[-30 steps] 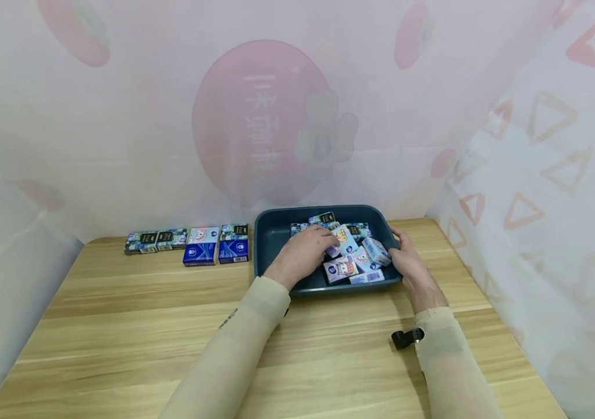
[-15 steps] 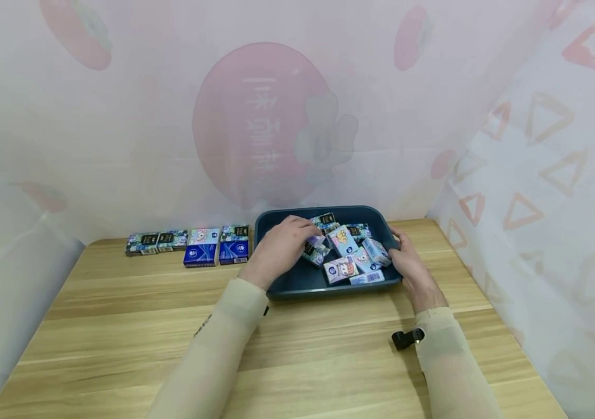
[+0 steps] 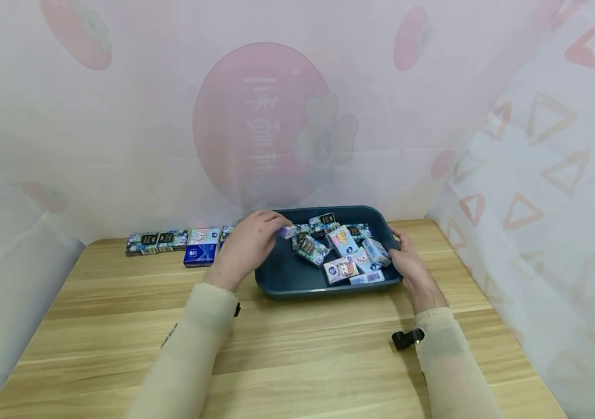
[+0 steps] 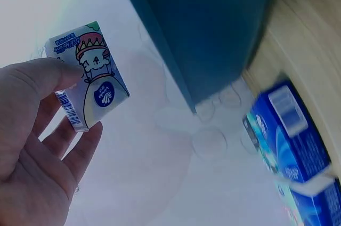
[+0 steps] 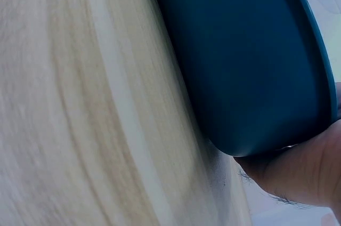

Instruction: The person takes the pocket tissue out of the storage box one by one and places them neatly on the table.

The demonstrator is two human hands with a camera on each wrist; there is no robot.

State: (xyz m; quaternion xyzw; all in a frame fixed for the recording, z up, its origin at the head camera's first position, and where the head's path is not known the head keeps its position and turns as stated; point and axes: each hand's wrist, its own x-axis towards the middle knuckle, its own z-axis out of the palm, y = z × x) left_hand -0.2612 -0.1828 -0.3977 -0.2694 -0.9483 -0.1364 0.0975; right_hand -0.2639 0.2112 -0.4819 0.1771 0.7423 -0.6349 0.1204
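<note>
A small lilac packet [image 4: 88, 77] with a crowned cartoon figure on its face is up in the air, pinched in the fingers [image 4: 84, 148] of the person's left hand [image 3: 247, 247]. The thumb covers part of the print, and the fingertips behind the packet are hard to see. From the head view only a sliver of it shows past the knuckles.

Just under those fingers is the left end of a dark teal tray [image 3: 323, 292]. At its other end the right hand [image 3: 411, 265] grips the rim, some of its fingers hidden beyond the wall; the right wrist view cuts most of that hand off.

Between the two sets of fingers, a jumble of packets [image 3: 341, 240] lies in the tray, overlapping so that I can't count them surely. Left of the left fingers, on the wooden surface [image 3: 318, 361], is a row of more packs: blue ones [image 3: 200, 256], one stack mostly hidden behind the hand, then flowery dark ones [image 3: 156, 240] farther off. Below the right fingers, a black device [image 3: 407, 338] juts from the sleeve [image 3: 454, 361].
</note>
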